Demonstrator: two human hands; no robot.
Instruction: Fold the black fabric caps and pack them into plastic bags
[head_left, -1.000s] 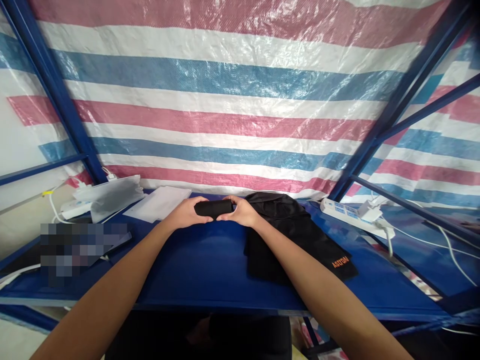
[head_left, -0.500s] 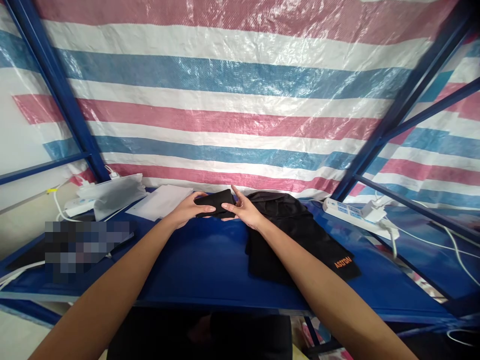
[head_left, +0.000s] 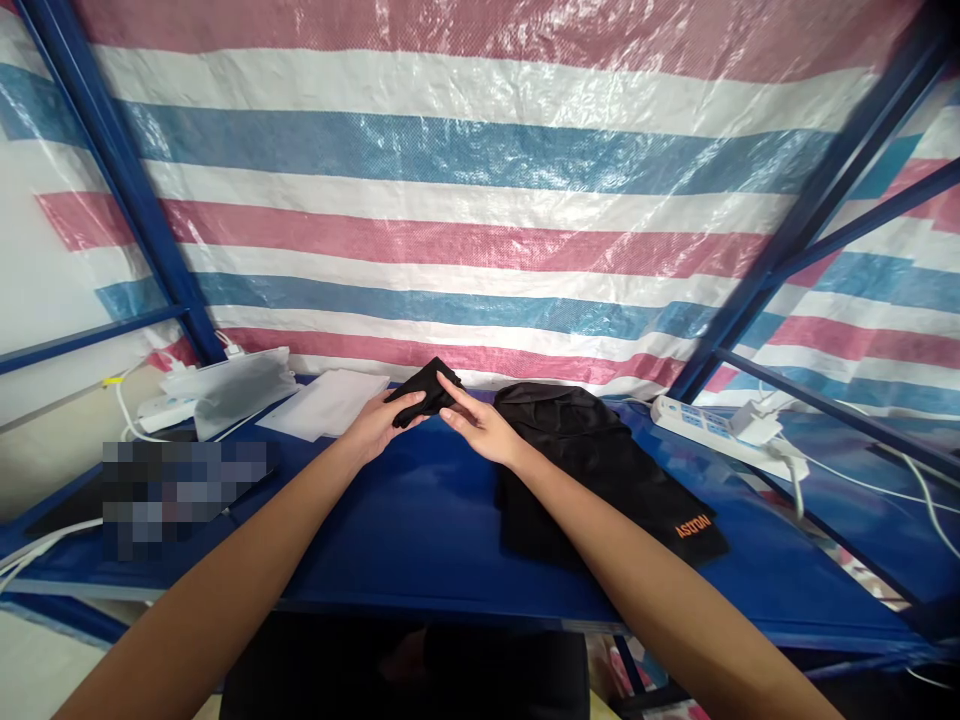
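The blue desk (head_left: 420, 530) lies nearest, with a black cloth (head_left: 637, 480) bearing orange lettering spread on its right half, partly under the right forearm. Farther in, the left hand (head_left: 375, 425) grips a bundle (head_left: 426, 378), thumb on top; the right hand (head_left: 484, 430) has a loose, wide grip, its forefinger laid along the bundle's right side. The bundle is plain matte black, small, folded and angular, tilted with one corner up, held over the desk's far part. White paper (head_left: 322, 405) lies to its left, and a striped sheet (head_left: 465, 220) hangs behind.
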